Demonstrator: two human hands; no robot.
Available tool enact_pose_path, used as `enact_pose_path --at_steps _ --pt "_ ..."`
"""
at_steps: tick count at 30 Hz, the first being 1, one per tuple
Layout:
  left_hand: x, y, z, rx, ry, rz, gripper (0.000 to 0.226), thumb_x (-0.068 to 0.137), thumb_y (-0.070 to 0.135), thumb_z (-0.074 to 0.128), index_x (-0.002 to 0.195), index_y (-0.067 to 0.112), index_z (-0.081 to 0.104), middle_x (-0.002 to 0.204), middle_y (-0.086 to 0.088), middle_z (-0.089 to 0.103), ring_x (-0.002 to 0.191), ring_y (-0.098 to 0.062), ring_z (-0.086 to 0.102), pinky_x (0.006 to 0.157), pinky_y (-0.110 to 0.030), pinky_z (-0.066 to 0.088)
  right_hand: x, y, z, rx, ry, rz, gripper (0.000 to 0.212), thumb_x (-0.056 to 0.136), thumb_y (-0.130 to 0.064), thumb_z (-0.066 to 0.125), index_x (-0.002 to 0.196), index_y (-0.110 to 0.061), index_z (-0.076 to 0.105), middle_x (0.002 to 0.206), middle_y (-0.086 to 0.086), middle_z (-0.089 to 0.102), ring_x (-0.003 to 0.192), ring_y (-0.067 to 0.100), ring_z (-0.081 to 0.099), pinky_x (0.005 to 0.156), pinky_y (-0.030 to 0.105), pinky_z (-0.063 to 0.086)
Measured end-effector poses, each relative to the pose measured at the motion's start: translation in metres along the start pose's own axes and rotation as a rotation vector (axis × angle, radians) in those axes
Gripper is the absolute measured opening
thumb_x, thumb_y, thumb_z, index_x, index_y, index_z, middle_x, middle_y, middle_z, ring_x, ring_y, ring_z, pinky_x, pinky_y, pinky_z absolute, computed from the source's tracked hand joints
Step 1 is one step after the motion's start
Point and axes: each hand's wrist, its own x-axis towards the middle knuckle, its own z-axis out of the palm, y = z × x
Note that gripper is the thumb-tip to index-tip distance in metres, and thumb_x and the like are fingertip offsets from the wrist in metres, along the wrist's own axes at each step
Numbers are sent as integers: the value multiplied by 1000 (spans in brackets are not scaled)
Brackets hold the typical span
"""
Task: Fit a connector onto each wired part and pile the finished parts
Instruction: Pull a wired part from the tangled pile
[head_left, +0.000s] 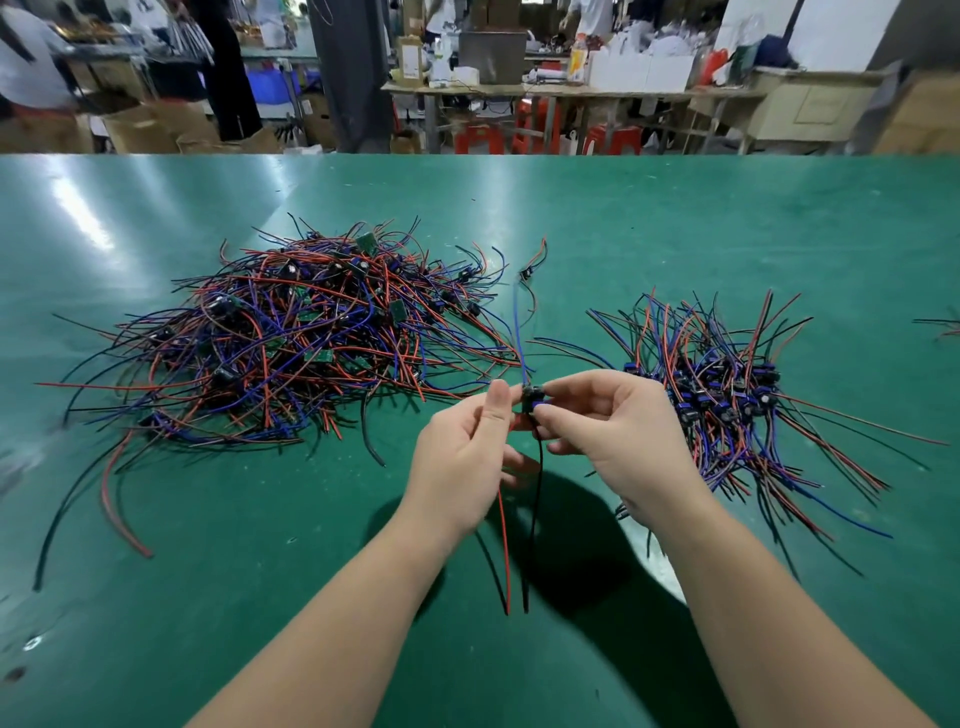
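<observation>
While the left hand (467, 452) and right hand (618, 431) are both pinching one part (531, 401) in a fingertip grip above the surface (727, 234), its blue wire (518, 332) is sticking up and its red wire (503, 545) and black wire (535, 519) are hanging down. A big pile (291, 332) is lying left of it and a small pile (727, 395) right.

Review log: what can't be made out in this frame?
1. Head view: small dark wired part, covered by fingertips of left hand and right hand; connector fit unreadable.
2. Head view: red-and-black wires, cut off by right edge.
3. Head view: far wooden bench items, blurred, too small.
</observation>
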Motion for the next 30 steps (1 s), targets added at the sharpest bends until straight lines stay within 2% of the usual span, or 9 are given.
enact_pose_path --at_steps 3,7,11,15,17,21,24,27,30 --pt "-3 3 1 -9 -34 31 27 92 46 41 96 38 67 86 14 73 58 -13 65 50 -27 53 2 -2 -1 87 49 36 29 80 12 66 99 -10 65 67 5 73 58 14 68 52 22 53" --pt "-4 7 -1 12 -50 66 26 97 36 43 97 39 68 98 13 73 70 -11 66 56 -17 47 0 -3 -1 33 23 -34 18 78 0 73 89 -13 71 75 8 74 66 16 69 56 22 53" --pt "-5 10 -2 -12 -141 25 28 100 31 40 106 36 67 108 11 71 59 -7 57 51 -19 46 0 -3 -1 31 78 -81 21 79 2 71 78 -19 72 68 4 71 61 16 66 56 23 52" --pt "-5 7 -2 14 -169 -1 33 100 34 37 105 26 69 107 5 71 63 -13 60 51 -21 45 8 -14 -20 142 289 -161 22 82 4 63 77 -15 72 67 4 67 62 25 70 56 26 55" --pt "-4 4 -2 43 -146 -7 35 101 34 36 103 26 70 104 6 72 61 -12 61 51 -22 45 14 -19 -42 23 453 -207 17 80 0 62 81 -14 72 64 2 67 56 21 70 51 24 53" --pt "1 4 -8 136 1 -2 31 101 34 40 93 30 70 91 12 73 62 -8 63 58 -25 47 20 -15 -87 -598 657 -107 7 73 -13 66 77 -18 70 65 0 66 63 19 67 68 31 55" --pt "10 8 -26 442 235 168 21 96 28 52 94 24 73 87 14 71 79 -5 62 72 -22 45 20 -11 -100 -902 591 24 8 73 -17 72 68 -21 68 71 6 67 74 27 61 70 31 47" --pt "19 14 -56 772 510 327 19 89 19 58 101 21 72 107 2 66 102 -19 56 86 -20 32 19 -6 -101 -1057 400 259 4 76 -21 75 74 -19 74 71 9 66 77 30 58 67 31 44" --pt "26 9 -80 1006 659 195 33 85 24 58 117 25 65 138 -4 49 131 -26 36 108 -36 21 19 -7 -96 -1063 411 259 11 82 -25 68 79 -18 75 62 8 62 78 33 57 66 31 44"
